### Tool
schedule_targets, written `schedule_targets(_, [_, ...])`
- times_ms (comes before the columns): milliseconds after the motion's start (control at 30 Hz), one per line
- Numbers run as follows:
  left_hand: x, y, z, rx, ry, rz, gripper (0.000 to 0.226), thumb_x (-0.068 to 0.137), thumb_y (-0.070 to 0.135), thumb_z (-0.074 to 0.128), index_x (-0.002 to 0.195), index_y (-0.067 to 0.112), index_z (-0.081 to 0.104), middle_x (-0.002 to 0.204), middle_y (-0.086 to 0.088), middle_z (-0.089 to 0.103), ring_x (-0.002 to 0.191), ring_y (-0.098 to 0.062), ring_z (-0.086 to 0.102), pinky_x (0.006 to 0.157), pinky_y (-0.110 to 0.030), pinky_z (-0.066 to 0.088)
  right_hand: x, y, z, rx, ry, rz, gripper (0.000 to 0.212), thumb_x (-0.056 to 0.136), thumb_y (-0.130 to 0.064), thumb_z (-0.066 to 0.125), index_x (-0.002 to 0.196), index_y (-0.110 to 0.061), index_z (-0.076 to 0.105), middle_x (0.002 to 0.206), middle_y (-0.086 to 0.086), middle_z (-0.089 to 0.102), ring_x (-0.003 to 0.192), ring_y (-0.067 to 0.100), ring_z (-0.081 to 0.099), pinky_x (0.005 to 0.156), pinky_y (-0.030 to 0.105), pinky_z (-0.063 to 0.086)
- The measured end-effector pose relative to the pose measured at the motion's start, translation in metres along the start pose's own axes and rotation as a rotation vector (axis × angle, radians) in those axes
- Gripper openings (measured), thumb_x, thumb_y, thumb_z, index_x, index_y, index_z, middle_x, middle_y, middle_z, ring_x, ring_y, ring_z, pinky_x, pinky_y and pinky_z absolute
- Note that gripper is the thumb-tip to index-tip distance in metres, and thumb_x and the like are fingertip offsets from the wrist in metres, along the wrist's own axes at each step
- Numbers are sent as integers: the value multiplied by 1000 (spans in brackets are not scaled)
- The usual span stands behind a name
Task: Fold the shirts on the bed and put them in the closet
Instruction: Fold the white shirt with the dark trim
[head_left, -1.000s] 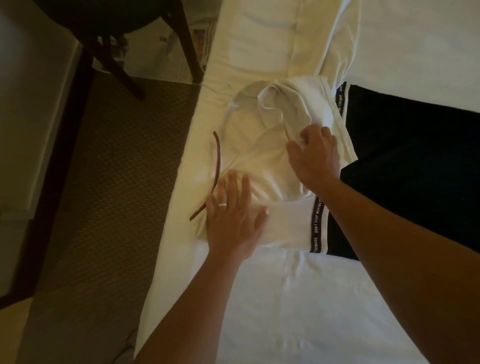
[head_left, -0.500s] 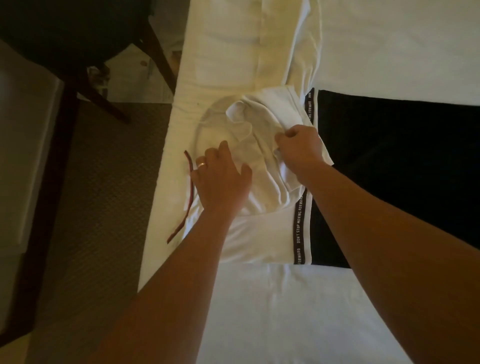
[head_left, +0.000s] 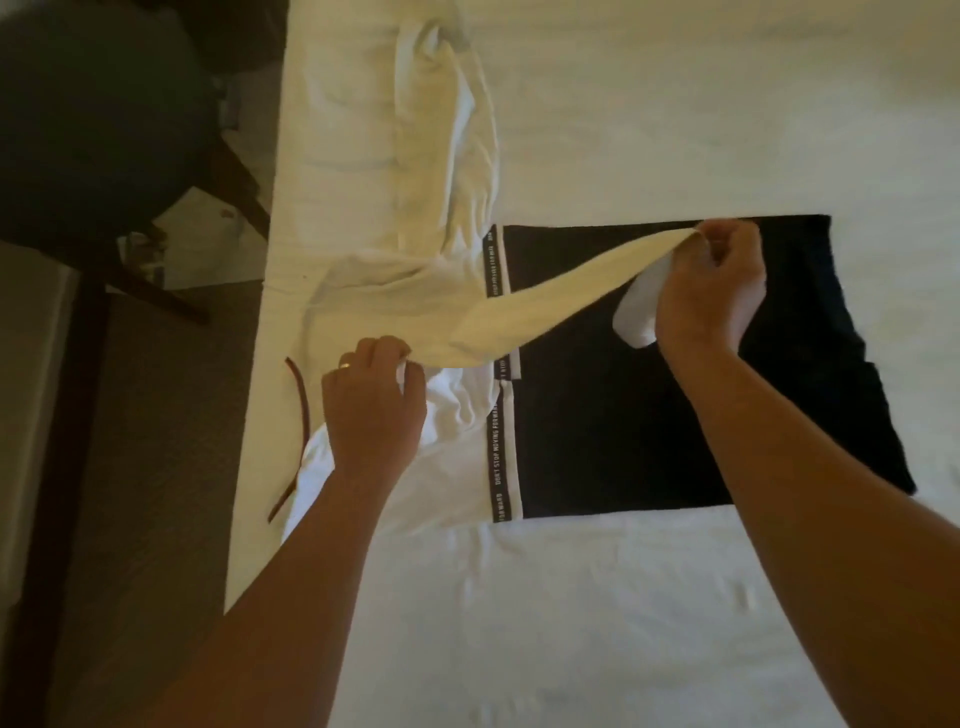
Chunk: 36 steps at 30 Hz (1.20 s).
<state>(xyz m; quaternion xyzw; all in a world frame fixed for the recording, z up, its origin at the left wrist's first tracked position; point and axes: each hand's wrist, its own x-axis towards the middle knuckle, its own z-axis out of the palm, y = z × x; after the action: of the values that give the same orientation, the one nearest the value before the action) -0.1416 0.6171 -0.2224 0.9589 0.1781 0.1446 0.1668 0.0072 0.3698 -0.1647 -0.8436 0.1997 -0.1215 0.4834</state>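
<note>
You are in the folding step, judging by the layout: your right hand (head_left: 711, 283) pinches one end of a cream shirt (head_left: 545, 293) and lifts it over the black-and-white shirt (head_left: 623, 415), while your left hand (head_left: 371, 400) pinches the cream cloth's lower edge near the bed's left side. Both hands are clamped on the same garment, well apart, drawing it into a taut, twisted band. The cream fabric is thin, soft and limp; it sags and ropes between the grips. The shirt beneath lies flat on the bed (head_left: 571, 623), half white, half black, with a printed lettered tape along the join. A thin reddish-brown strap (head_left: 300, 395) lies just beside your left hand at the bed's edge. Next, I judge, you must untwist and spread the cream shirt flat before any fold. No closet is in view.
</note>
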Motion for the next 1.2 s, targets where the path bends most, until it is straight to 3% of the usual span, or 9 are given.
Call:
schedule_targets(133, [-44, 20, 0, 55, -110, 215, 5, 89, 11, 68, 89, 8, 64, 84, -9, 64, 68, -30, 59, 67, -34, 40, -7, 59, -70, -183, -6, -223, 11, 100, -28, 54, 108, -26, 62, 101, -28, 54, 112, 23, 53, 101, 40, 39])
schedule_targets(233, [-73, 28, 7, 183, -331, 260, 16, 81, 13, 75, 92, 7, 65, 91, -12, 63, 71, -33, 60, 65, -37, 44, -29, 126, -118, -420, -124, -224, 13, 98, -22, 57, 109, -19, 64, 117, -1, 61, 118, 27, 46, 100, 38, 27])
schedule_targets(333, [-85, 39, 15, 391, -452, 225, 34, 75, 13, 78, 105, 5, 62, 106, -21, 59, 84, -41, 61, 66, -44, 48, -41, 177, -144, -572, -296, -113, 21, 95, -23, 63, 115, -17, 65, 126, 4, 58, 123, 29, 43, 103, 49, 33])
schedule_targets(500, [-87, 66, 25, 456, -444, 322, 53, 81, 11, 68, 133, 10, 58, 131, -22, 53, 120, -46, 51, 89, -56, 47, -18, 182, -153, -278, -87, 241, 20, 101, -21, 56, 118, -12, 63, 123, 5, 52, 109, 21, 51, 90, 31, 43])
schedule_targets(600, [-90, 81, 37, 448, -441, 405, 61, 85, 11, 63, 145, 14, 52, 142, -21, 49, 127, -45, 47, 95, -55, 45, 8, 184, -153, -248, -29, 291, 20, 101, -23, 54, 114, -12, 64, 117, 1, 51, 100, 18, 55, 87, 32, 49])
schedule_targets(800, [-101, 92, 62, 398, -564, 304, 69, 84, 9, 71, 149, 15, 49, 155, -23, 40, 134, -52, 45, 91, -61, 52, 60, 193, -145, -448, -300, 263, 34, 95, -30, 55, 127, -18, 58, 124, 5, 57, 108, 27, 58, 88, 47, 56])
schedule_targets(967, [-105, 92, 72, 311, -590, 235, 65, 84, 8, 75, 146, 10, 54, 154, -25, 41, 133, -58, 44, 85, -66, 55, 84, 192, -135, -469, -396, 425, 16, 86, -22, 58, 96, -11, 61, 88, 10, 63, 75, 26, 60, 69, 40, 56])
schedule_targets(1067, [-110, 86, 70, 211, -519, 222, 50, 100, 19, 55, 149, 13, 49, 160, -21, 35, 141, -54, 36, 98, -69, 48, 87, 193, -139, -319, -443, 510, 23, 93, -21, 63, 111, -7, 64, 81, 6, 55, 75, 23, 53, 76, 43, 58])
schedule_targets(1200, [-117, 87, 58, 181, -460, 296, 53, 101, 30, 34, 151, 15, 47, 163, -17, 31, 149, -42, 30, 111, -62, 36, 80, 194, -160, -136, -330, 410, 15, 95, -24, 60, 99, -10, 63, 81, 2, 57, 73, 16, 53, 63, 31, 47])
